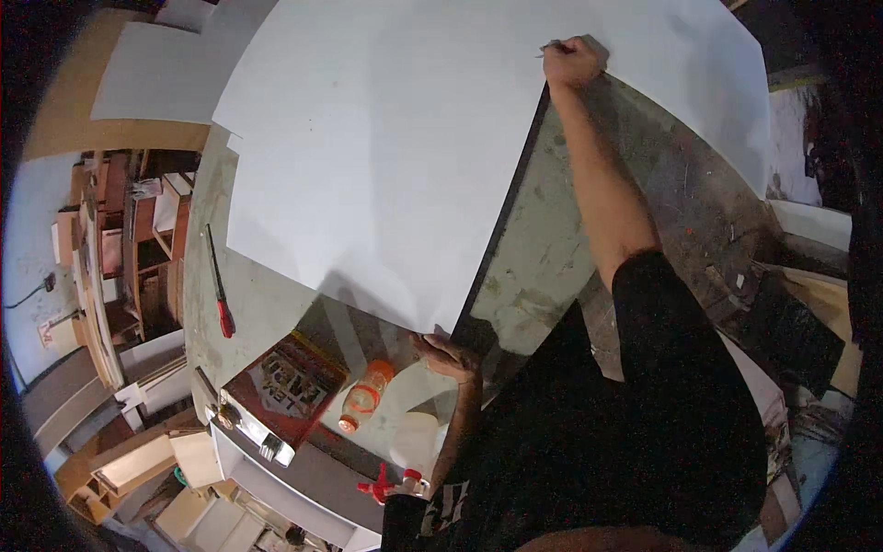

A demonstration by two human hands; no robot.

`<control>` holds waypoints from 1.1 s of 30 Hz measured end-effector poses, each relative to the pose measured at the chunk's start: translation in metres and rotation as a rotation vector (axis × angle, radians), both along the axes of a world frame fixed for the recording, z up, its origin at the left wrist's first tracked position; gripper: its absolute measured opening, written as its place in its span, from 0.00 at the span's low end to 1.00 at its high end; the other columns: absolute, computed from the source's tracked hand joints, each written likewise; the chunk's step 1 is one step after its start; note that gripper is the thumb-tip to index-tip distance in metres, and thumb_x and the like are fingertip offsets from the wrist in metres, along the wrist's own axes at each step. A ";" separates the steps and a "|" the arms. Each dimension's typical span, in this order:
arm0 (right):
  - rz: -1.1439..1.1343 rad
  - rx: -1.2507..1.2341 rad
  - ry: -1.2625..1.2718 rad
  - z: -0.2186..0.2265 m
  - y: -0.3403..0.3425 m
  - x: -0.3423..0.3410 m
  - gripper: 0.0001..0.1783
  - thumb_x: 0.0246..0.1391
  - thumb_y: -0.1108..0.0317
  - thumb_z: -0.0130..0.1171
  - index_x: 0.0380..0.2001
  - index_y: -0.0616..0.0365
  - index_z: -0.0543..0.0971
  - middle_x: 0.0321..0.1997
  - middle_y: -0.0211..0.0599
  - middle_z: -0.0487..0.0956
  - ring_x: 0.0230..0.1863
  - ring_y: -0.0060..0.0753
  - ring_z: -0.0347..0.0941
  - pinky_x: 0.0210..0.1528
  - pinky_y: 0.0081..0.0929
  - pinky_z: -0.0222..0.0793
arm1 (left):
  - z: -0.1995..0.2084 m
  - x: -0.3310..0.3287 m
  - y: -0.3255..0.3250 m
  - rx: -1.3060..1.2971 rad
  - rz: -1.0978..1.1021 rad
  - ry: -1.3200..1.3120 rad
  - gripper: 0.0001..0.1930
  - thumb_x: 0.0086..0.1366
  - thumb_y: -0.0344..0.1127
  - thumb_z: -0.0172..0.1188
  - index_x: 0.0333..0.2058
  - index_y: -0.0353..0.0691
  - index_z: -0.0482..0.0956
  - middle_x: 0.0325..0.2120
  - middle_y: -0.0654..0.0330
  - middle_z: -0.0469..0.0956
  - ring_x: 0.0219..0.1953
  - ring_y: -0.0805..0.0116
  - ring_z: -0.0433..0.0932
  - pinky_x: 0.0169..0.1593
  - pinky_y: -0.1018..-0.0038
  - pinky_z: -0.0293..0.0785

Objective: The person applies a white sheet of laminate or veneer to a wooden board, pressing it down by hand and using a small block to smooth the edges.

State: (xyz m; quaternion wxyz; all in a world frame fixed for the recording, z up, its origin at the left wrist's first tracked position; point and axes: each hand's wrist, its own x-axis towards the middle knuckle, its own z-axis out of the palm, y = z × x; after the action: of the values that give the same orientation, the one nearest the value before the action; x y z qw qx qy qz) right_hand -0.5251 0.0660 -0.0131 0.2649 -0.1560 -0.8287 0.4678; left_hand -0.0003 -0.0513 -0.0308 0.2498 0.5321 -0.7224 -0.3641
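Note:
A large white sheet [359, 156] lies across the worktable, a dark strip [510, 225] running along its right edge. My left hand [448, 357] is closed at the sheet's near corner, fingers pinching the edge. Farther off, at the far end of that dark edge, my right hand [575, 63] is clenched over the white surface. A small thin tip pokes out from its left side; the rest of what it grips is hidden. Left of my left hand lies a clear bottle with orange caps and bands [366, 396].
A red and yellow printed tin [285, 382] stands at the table's near left. A red-handled screwdriver [220, 285] lies by the left edge. Close to my left forearm is a white spray bottle with a red trigger [412, 442]. Wooden offcuts [138, 248] fill racks at left.

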 end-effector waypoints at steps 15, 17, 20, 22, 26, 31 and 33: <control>0.023 -0.012 0.098 -0.003 0.010 0.003 0.04 0.46 0.71 0.66 0.24 0.60 0.82 0.30 0.41 0.84 0.33 0.35 0.81 0.39 0.37 0.75 | 0.044 -0.018 0.007 0.094 -0.033 0.085 0.27 0.76 0.43 0.38 0.62 0.24 0.60 0.57 0.30 0.67 0.54 0.42 0.73 0.55 0.56 0.70; 0.085 -0.266 0.245 0.005 0.021 0.020 0.03 0.51 0.71 0.65 0.28 0.59 0.83 0.32 0.38 0.84 0.35 0.32 0.81 0.40 0.34 0.76 | 0.035 -0.014 0.000 -0.055 -0.125 0.093 0.27 0.76 0.43 0.38 0.63 0.24 0.59 0.58 0.30 0.65 0.55 0.43 0.72 0.56 0.56 0.69; 0.087 -0.374 0.239 0.002 0.048 0.059 0.06 0.57 0.68 0.64 0.35 0.57 0.82 0.34 0.34 0.84 0.35 0.27 0.81 0.35 0.30 0.79 | 0.026 -0.015 0.004 -0.084 -0.101 -0.028 0.27 0.77 0.43 0.38 0.63 0.24 0.58 0.58 0.31 0.66 0.56 0.44 0.72 0.57 0.57 0.68; 0.119 -0.558 0.086 0.023 0.036 0.109 0.08 0.57 0.65 0.66 0.38 0.57 0.81 0.35 0.32 0.83 0.34 0.24 0.80 0.29 0.29 0.82 | 0.033 -0.016 0.004 -0.082 -0.058 -0.008 0.28 0.76 0.46 0.38 0.62 0.25 0.59 0.57 0.33 0.68 0.55 0.44 0.72 0.57 0.58 0.69; 0.320 -0.683 0.148 0.021 0.023 0.180 0.08 0.58 0.69 0.64 0.40 0.56 0.78 0.32 0.32 0.82 0.31 0.24 0.79 0.28 0.26 0.79 | -0.007 0.008 -0.015 -0.606 -0.355 0.061 0.31 0.76 0.51 0.37 0.61 0.25 0.63 0.52 0.35 0.73 0.50 0.45 0.74 0.53 0.59 0.70; 0.340 -0.698 -0.180 0.033 -0.019 0.286 0.10 0.61 0.67 0.61 0.42 0.62 0.79 0.30 0.33 0.82 0.31 0.18 0.78 0.31 0.20 0.77 | 0.009 0.007 -0.012 -0.114 -0.148 0.008 0.30 0.77 0.48 0.35 0.64 0.25 0.56 0.62 0.32 0.60 0.63 0.43 0.64 0.64 0.55 0.62; 0.361 -0.806 -0.129 0.026 -0.042 0.322 0.07 0.61 0.70 0.62 0.40 0.62 0.79 0.30 0.32 0.82 0.30 0.16 0.77 0.30 0.18 0.75 | 0.001 0.014 -0.018 -0.175 -0.197 0.018 0.30 0.77 0.48 0.36 0.63 0.24 0.56 0.62 0.32 0.60 0.63 0.42 0.64 0.65 0.55 0.62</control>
State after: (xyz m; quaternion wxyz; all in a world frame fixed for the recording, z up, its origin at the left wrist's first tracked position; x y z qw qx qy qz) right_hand -0.2032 0.0237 0.0126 0.0445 -0.1285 -0.6091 0.7814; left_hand 0.0133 -0.0690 -0.0300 0.2647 0.4314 -0.7980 -0.3270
